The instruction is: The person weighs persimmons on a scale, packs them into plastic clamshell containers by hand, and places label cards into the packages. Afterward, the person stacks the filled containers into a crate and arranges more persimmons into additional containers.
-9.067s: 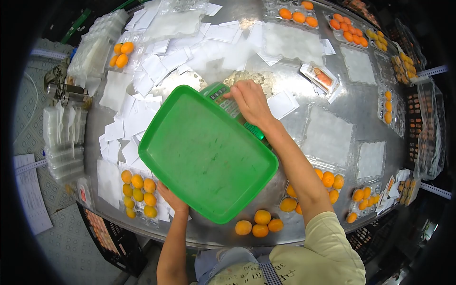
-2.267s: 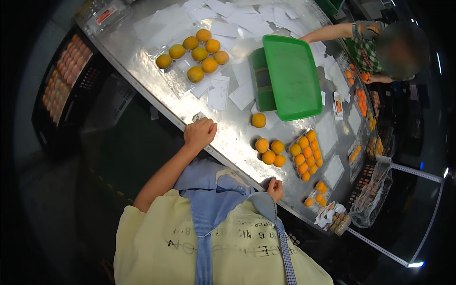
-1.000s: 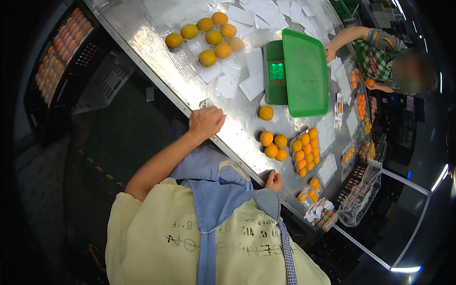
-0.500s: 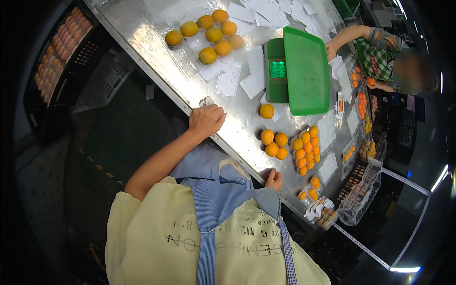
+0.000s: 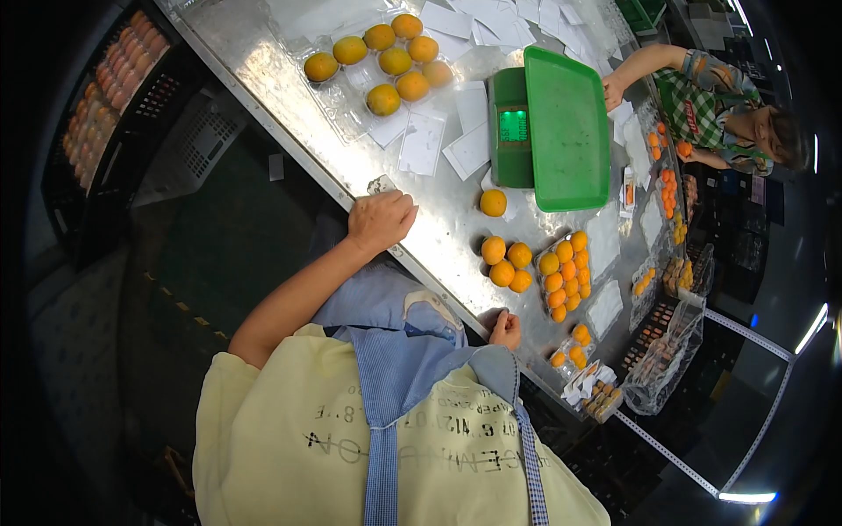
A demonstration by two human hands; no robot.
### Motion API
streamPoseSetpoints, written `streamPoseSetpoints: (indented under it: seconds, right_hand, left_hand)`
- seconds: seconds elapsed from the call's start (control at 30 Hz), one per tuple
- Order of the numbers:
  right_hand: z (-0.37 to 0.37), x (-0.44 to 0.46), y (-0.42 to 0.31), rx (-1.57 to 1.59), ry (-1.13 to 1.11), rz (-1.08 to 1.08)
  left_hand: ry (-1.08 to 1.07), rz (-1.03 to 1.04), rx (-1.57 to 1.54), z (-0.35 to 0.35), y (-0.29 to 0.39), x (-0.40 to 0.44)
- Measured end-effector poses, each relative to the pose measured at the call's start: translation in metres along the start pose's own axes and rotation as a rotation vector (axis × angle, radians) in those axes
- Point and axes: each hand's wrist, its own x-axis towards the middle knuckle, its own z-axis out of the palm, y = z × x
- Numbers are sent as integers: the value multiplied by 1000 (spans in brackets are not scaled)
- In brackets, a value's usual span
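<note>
My left hand [image 5: 382, 219] rests as a closed fist on the near edge of the metal table [image 5: 447, 237], and nothing shows in it. A small scuffed patch lies just beyond its knuckles. My right hand [image 5: 506, 330] sits curled at the same edge, further right, also with nothing visible in it. Beyond it is a loose cluster of orange fruit [image 5: 502, 273], beside a clear tray of oranges [image 5: 566, 276]. A single orange [image 5: 493, 203] lies between the hands and the green scale [image 5: 513, 127], whose display is lit.
The scale's green pan [image 5: 570, 131] is bare. A clear plastic tray [image 5: 351, 123] and several greenish-orange fruits [image 5: 395, 63] are at the far left, near white paper slips [image 5: 423, 145]. Across the table stands a co-worker [image 5: 702, 114] in a green checked apron. Black crates of fruit [image 5: 110, 105] stand left.
My hands stay in place. The digits on the scale's display differ, and the co-worker's head has shifted slightly.
</note>
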Motion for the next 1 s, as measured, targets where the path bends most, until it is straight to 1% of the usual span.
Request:
streamPoseSetpoints:
  seconds: [0.13, 0.43, 0.53, 1.0]
  right_hand:
    - [2, 2, 9, 8, -3, 3]
    - [0, -1, -2, 9, -3, 1]
    - [3, 2, 10, 25, -1, 16]
    - [2, 2, 8, 9, -10, 8]
  left_hand:
    - [1, -3, -5, 0, 0, 0]
    - [-1, -3, -4, 0, 0, 0]
    - [-4, -6, -7, 1, -1, 0]
    - [1, -3, -2, 1, -1, 0]
